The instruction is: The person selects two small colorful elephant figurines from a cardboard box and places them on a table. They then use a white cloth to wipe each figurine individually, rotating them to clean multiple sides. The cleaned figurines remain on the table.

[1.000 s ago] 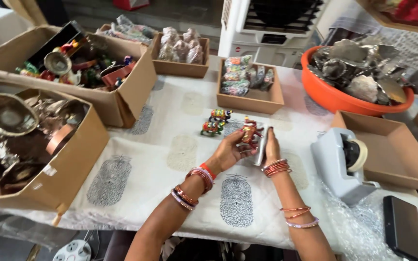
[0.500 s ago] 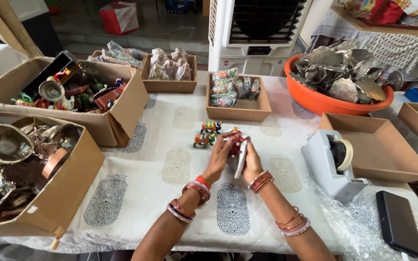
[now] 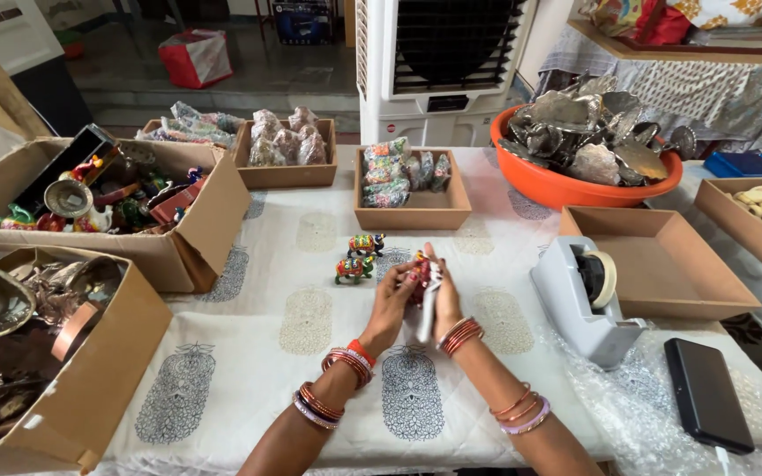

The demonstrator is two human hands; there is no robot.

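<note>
While the open brown cardboard box of metal bowls and copper pieces (image 3: pixel 37 344) sits at the desk's left edge, keep the work over the white cloth with grey block-printed motifs (image 3: pixel 306 322), well apart from it. Two small painted elephant figurines (image 3: pixel 359 257) stand on the cloth just beyond the hands and should be left undisturbed. The left hand (image 3: pixel 392 304) curls its fingers around a small red and multicoloured painted figurine (image 3: pixel 418 269), raised slightly above the cloth; the right hand (image 3: pixel 443 300) presses against it from the other side with a pale strip, probably wrapping, between them. Support the figurine evenly on both sides. The grey tape dispenser (image 3: pixel 586 295) stands near on the right, within reach.
</note>
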